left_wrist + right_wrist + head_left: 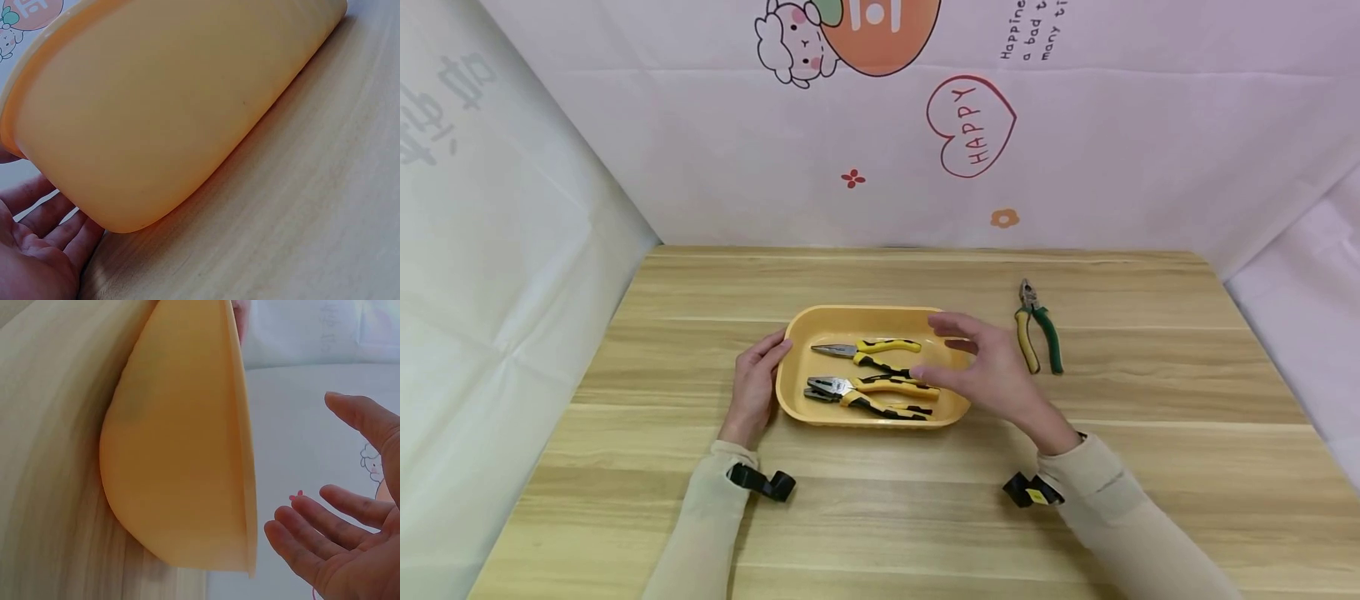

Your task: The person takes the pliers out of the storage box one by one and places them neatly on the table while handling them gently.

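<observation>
A yellow plastic basin stands on the table. Its left rim is held by my left hand, thumb over the edge and fingers against the outer wall. Inside lie needle-nose pliers and combination pliers, both with yellow-and-black handles; more handle parts show beside them, and I cannot tell whether they belong to another pair. Over the basin's right end, my right hand hovers with spread fingers and thumb, holding nothing. In the right wrist view, its fingers are above the rim, apart from it.
Pliers with one yellow and one green handle lie on the wooden table, right of the basin. A white printed cloth rises behind the table's back edge, with more cloth at both sides.
</observation>
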`<state>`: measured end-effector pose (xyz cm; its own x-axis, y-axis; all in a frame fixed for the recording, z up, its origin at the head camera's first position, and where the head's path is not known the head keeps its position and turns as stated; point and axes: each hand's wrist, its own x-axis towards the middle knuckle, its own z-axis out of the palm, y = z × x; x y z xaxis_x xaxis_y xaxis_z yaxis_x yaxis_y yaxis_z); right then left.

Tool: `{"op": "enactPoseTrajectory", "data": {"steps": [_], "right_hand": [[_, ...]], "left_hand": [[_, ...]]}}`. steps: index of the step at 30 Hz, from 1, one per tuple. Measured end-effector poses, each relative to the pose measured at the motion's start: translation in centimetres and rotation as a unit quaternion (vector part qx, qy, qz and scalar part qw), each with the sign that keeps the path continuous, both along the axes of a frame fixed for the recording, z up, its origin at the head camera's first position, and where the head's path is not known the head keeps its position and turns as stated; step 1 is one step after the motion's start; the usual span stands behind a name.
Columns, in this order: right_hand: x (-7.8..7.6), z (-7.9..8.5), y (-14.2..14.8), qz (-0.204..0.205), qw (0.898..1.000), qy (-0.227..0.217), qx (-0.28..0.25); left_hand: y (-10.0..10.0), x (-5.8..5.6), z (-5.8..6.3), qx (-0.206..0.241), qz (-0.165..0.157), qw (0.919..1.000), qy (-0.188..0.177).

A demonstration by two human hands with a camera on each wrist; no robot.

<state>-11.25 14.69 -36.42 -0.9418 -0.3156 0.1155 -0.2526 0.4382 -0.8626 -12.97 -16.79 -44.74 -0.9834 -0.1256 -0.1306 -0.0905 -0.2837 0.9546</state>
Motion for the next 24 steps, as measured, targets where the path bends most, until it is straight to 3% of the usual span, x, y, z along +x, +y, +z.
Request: {"op": "enactPoseTrajectory", "data": {"steps": [24], "right_hand": [[0.1,-0.5,-2.0,0.055,0.994,0.024,0.088]], "left_hand": [[0.0,-0.1,0.0,-0.010,0.004,0.9999,-0.003]]}}
